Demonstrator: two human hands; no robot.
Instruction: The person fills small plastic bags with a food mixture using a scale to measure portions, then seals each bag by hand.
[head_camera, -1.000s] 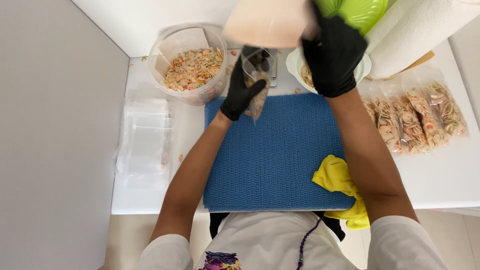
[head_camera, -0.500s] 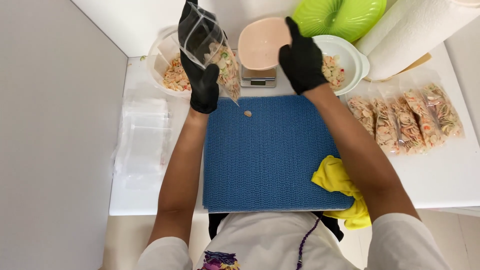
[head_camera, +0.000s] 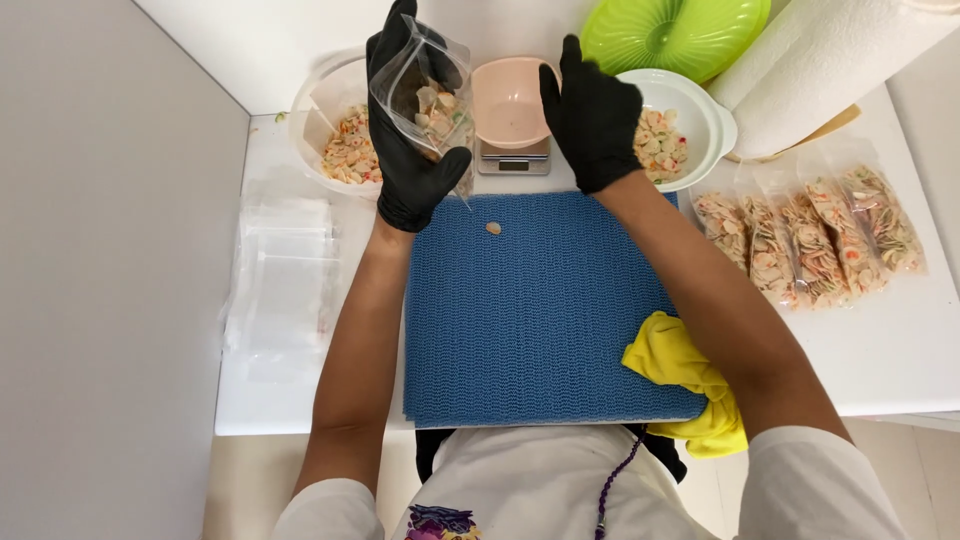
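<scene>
White counter (head_camera: 900, 370) beside grey wall (head_camera: 100, 250)

1. My left grip (head_camera: 410, 150) and right grip (head_camera: 592, 125) wear black gloves.
2. The mat (head_camera: 535, 310) is blue, finely ribbed.
3. The bowl (head_camera: 508, 100) is pale pink.
4. The lid (head_camera: 680, 35) is lime green.
5. The cloth (head_camera: 685, 385) is yellow.
6. The tabletop (head_camera: 900, 340) is white.

The blue mat (head_camera: 540, 320) lies open mid-worktop, bar one stray piece (head_camera: 493, 228) near its far edge. The far edge is crowded: tub (head_camera: 325, 110), scale with pink bowl (head_camera: 510, 105), white bowl (head_camera: 690, 110). Filled bags (head_camera: 810, 240) block the right edge, empty bags (head_camera: 285, 270) the left, a yellow cloth (head_camera: 685, 375) the near-right corner.
</scene>
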